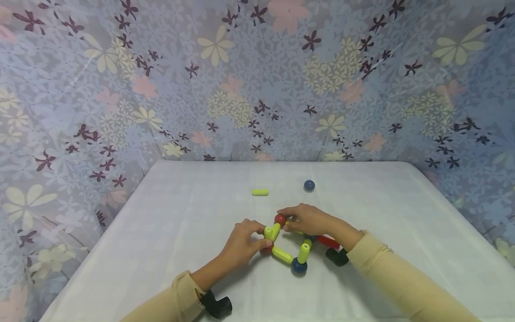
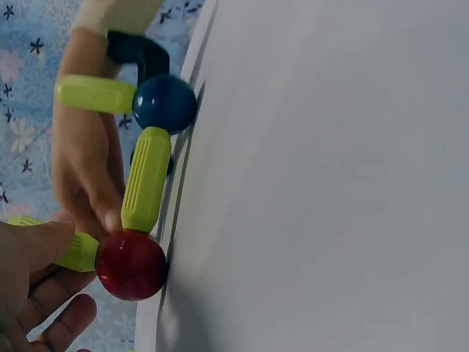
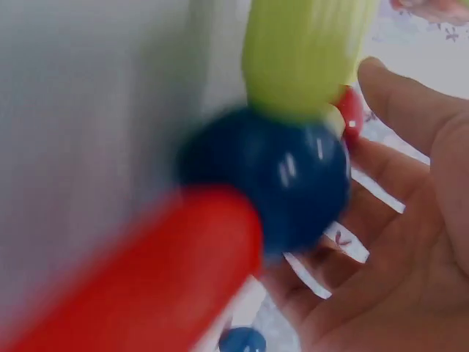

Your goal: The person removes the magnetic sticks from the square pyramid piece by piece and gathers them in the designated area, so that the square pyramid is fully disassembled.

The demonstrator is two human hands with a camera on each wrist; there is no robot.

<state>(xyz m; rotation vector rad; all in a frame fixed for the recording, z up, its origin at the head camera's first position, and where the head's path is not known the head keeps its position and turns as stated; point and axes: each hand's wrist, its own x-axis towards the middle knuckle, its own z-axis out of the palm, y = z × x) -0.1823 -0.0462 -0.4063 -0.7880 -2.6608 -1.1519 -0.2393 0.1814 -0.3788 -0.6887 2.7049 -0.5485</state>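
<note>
A frame of toy building rods and balls lies on the white table. My left hand pinches the yellow-green rod standing on the near-left red ball. At the far corner, the thumb and index finger of my right hand hold another red ball. A yellow-green rod joins the near-left red ball to the near blue ball, from which another rod rises. Under my right wrist, a red rod extends from a second blue ball.
Farther back on the white table lie a loose yellow-green rod and a loose blue ball. Flowered cloth hangs behind and beside the table. Black camera mounts sit under both wrists.
</note>
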